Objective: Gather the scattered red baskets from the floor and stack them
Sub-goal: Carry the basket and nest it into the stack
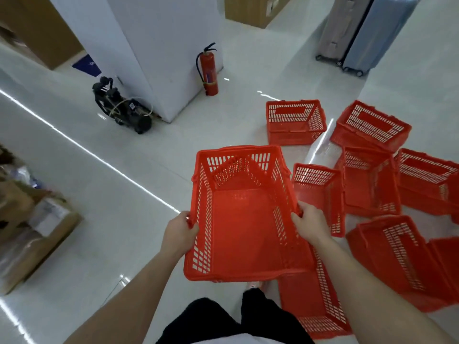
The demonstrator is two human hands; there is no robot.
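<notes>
red basket (244, 219) held upright, left hand (179, 232) and right hand (309, 224) fingers gripping its side rims

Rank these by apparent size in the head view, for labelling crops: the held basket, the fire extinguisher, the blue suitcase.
1. Held basket, though nearness to the camera inflates it.
2. Blue suitcase, partly cut off at the top edge.
3. Fire extinguisher.

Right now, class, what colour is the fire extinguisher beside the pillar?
Red, with a black hose and handle; the head view shows the extinguisher clearly.
</notes>
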